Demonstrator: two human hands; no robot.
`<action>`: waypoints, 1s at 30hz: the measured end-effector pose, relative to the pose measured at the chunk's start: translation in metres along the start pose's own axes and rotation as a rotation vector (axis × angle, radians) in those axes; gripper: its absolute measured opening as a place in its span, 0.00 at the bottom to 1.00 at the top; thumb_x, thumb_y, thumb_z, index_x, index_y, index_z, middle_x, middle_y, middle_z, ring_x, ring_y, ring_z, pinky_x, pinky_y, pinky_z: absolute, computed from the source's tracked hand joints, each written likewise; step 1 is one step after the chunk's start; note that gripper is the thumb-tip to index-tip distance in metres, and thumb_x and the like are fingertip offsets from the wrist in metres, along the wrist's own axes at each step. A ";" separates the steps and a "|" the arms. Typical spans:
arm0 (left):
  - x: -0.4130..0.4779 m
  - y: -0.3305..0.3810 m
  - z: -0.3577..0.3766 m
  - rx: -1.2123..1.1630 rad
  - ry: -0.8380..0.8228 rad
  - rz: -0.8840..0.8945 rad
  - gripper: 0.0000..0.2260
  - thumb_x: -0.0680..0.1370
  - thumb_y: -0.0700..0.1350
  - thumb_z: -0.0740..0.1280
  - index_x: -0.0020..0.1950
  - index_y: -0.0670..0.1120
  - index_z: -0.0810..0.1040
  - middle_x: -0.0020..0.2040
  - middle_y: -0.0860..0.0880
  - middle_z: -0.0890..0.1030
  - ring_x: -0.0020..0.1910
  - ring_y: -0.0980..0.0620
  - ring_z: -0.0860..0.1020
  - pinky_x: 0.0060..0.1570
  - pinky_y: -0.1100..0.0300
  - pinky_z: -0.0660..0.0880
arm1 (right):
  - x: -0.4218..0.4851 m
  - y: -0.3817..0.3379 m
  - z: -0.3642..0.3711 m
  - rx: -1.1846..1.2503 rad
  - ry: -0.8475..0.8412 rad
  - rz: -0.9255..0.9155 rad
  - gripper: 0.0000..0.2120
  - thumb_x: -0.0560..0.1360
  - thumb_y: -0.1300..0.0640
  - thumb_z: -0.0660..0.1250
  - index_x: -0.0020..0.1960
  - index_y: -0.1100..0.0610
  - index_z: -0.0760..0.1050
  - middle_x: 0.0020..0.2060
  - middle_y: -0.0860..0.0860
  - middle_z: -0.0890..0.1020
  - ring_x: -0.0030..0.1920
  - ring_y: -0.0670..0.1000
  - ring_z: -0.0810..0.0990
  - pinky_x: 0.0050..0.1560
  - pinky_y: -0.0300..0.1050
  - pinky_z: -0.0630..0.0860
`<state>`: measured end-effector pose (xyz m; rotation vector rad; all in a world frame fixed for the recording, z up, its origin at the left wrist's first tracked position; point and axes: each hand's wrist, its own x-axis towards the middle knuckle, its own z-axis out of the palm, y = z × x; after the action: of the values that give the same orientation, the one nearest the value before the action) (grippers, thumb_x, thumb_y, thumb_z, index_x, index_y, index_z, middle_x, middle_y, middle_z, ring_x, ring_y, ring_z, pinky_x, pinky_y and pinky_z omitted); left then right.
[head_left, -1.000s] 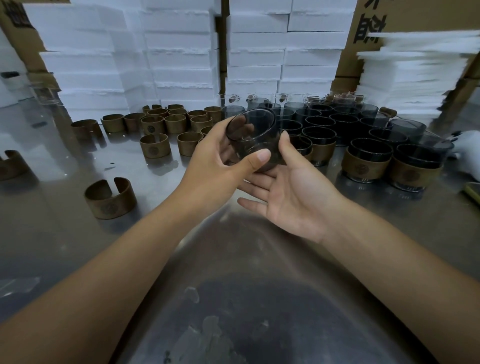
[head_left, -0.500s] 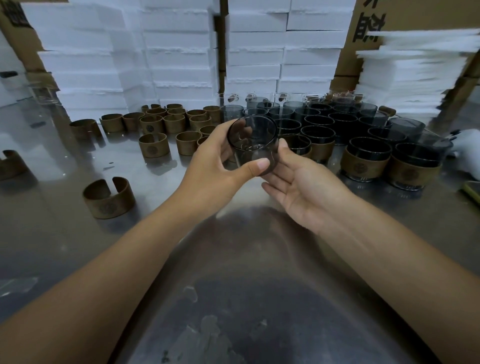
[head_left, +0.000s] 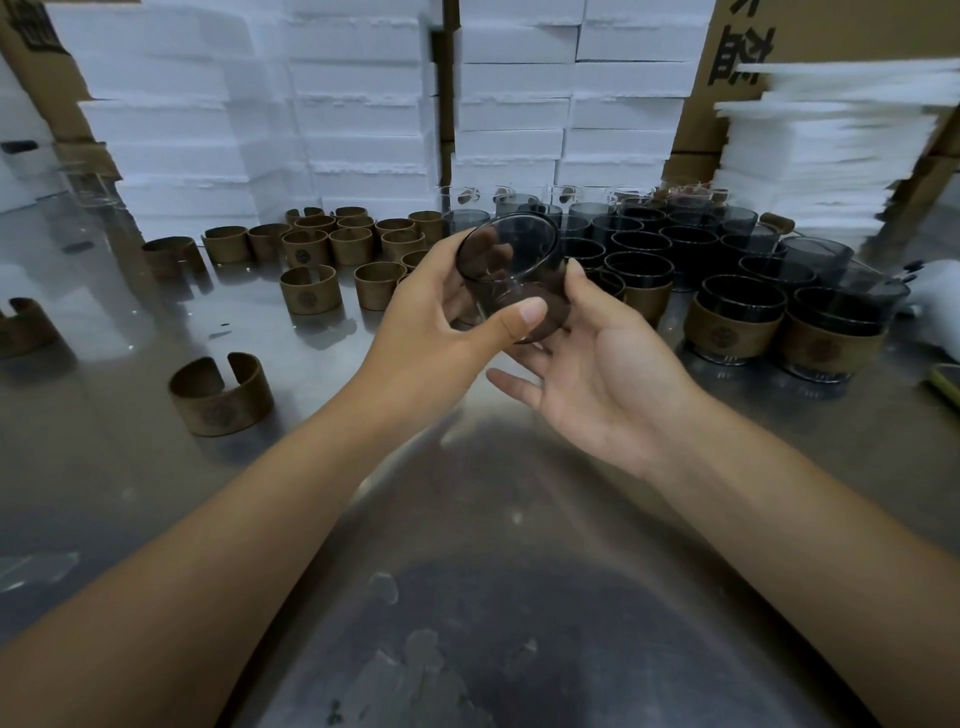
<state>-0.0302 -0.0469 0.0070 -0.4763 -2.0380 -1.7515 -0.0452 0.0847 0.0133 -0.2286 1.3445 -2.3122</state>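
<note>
Over the steel table, in the air between both hands: held tilted, a smoked glass tumbler, mouth uppermost, base low toward the right palm. Empty, with fingers showing through its dark wall. Gripped by the left hand, thumb laid across the near side low down, fingers curled round the far side. Met from the other side by the right hand, palm up, fingers loosely spread beneath the base, thumb straight against the tumbler's right wall.

Behind and to the right, standing on the table in close rows: bare smoked tumblers, all upright and empty. Nearer on that side, sleeved tumblers, each wrapped round its lower half by a brown band with a round stamp. Behind and to the left, a cluster of brown sleeves standing on edge with nothing inside them. Well apart from that cluster, nearer on the left, one split sleeve, gap turned away. Along the back, stacked white foam boxes, a printed cardboard carton and a pile of white foam sheets.
</note>
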 end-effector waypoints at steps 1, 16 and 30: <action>0.000 0.000 -0.001 0.011 0.000 0.003 0.22 0.68 0.47 0.71 0.61 0.51 0.71 0.58 0.55 0.78 0.58 0.61 0.78 0.58 0.66 0.73 | 0.000 0.000 0.000 -0.008 0.000 0.007 0.23 0.81 0.42 0.52 0.65 0.55 0.74 0.58 0.52 0.81 0.63 0.50 0.77 0.64 0.53 0.70; 0.004 0.000 -0.001 -0.158 0.041 -0.250 0.17 0.66 0.58 0.70 0.49 0.49 0.82 0.46 0.51 0.85 0.49 0.54 0.83 0.44 0.65 0.77 | -0.001 0.004 0.002 -0.476 0.168 -0.268 0.16 0.77 0.40 0.59 0.52 0.47 0.79 0.50 0.45 0.85 0.53 0.43 0.82 0.60 0.46 0.73; 0.003 -0.002 -0.002 -0.242 -0.056 -0.346 0.15 0.67 0.59 0.69 0.44 0.50 0.83 0.45 0.52 0.85 0.48 0.56 0.82 0.52 0.58 0.74 | -0.002 0.005 0.002 -0.533 0.180 -0.285 0.15 0.76 0.42 0.63 0.50 0.51 0.81 0.44 0.40 0.85 0.45 0.34 0.80 0.57 0.39 0.73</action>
<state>-0.0333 -0.0494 0.0074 -0.2549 -2.0509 -2.2279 -0.0411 0.0822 0.0102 -0.4073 2.1303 -2.1813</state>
